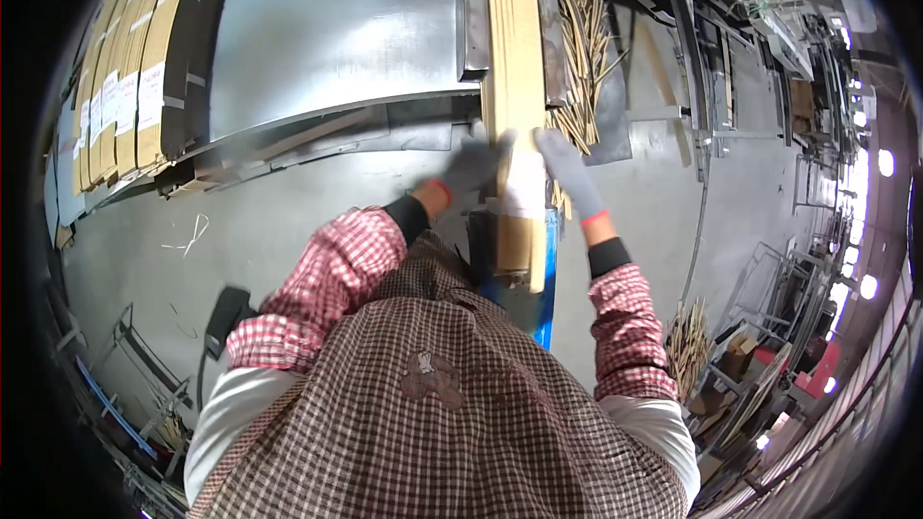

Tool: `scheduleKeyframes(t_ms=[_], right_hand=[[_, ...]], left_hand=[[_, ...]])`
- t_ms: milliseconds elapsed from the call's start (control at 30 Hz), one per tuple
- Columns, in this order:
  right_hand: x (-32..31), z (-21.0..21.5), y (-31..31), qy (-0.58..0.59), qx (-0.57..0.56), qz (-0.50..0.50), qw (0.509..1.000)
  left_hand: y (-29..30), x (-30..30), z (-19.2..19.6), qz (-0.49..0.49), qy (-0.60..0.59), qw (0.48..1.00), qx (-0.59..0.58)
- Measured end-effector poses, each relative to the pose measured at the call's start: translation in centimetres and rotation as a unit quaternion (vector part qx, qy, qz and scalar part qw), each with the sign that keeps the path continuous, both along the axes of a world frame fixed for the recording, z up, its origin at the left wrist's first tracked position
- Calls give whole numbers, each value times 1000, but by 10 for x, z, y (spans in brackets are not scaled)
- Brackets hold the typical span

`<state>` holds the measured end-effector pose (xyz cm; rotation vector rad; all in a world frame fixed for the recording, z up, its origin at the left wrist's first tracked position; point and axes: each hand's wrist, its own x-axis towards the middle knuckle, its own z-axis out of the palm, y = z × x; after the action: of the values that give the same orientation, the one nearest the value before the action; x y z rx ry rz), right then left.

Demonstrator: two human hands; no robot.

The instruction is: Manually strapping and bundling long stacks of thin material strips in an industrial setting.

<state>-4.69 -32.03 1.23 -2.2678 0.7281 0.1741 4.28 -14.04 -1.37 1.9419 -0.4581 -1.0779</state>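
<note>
A long, narrow stack of tan strips (512, 48), which look like cardboard, runs away from my body between two dark metal guides. A white sheet or label (524, 181) lies over its near part, blurred. My right hand (569, 169), in a grey glove with a red cuff edge, is at the right side of the stack, its fingertips closed against the edge beside the white piece. On the left side, my left hand (471, 169), gloved the same way, touches or nearly touches the stack; motion smears its fingers. The near end of the stack hangs over a blue-sided support (548, 279).
A shiny metal table (336, 19) stands ahead on the left, with tall bundles of folded cardboard (144, 67) strapped at its left. Thin sticks or offcuts (582, 58) lie right of the guides. Metal racks (760, 298) and another stick bundle (686, 341) stand at right.
</note>
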Motion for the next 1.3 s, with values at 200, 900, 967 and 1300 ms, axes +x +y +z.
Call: scheduleKeyframes(t_ms=[200,900,967,1300], right_hand=[[-77,16,3,115,167,24,979],[-85,11,50,-3,0,28,1000],[-85,3,54,-16,-31,12,999],[-57,-2,42,-12,29,-19,999]], left_hand=[[27,-103,-2,-12,-170,969,-178],[3,-63,-44,121,19,989,-77],[2,-61,-26,138,154,969,-135],[4,-50,-24,115,17,990,-74]])
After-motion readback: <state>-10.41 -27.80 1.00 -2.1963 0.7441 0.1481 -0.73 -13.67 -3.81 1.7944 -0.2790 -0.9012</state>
